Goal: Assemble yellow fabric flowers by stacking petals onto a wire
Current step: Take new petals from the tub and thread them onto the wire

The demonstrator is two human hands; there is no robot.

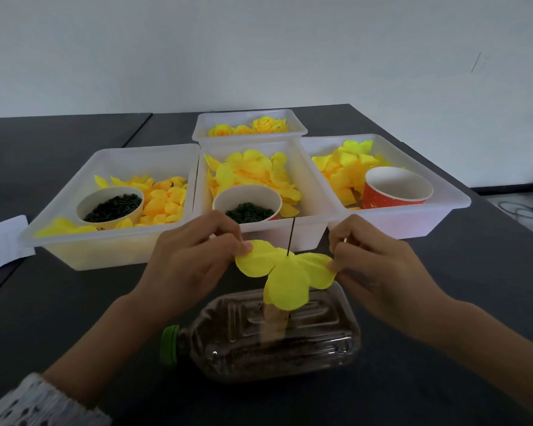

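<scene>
A flat yellow three-lobed fabric petal piece (285, 272), threaded on a thin upright dark wire (291, 236), is pinched at opposite lobes by left hand (194, 259) and right hand (373, 265).

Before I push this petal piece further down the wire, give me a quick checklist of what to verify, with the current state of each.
1. Wire through the centre of the petal piece: ok, it pokes out above the middle.
2. Left hand pinching the left lobe: ok.
3. Right hand pinching the right lobe: ok.
4. Wire standing upright: ok, near vertical.
5. Wire base seated in the bottle: cannot tell, the petal hides it.
6. Bottle steady on the table: ok, it lies on its side; whether it is fixed, cannot tell.
</scene>
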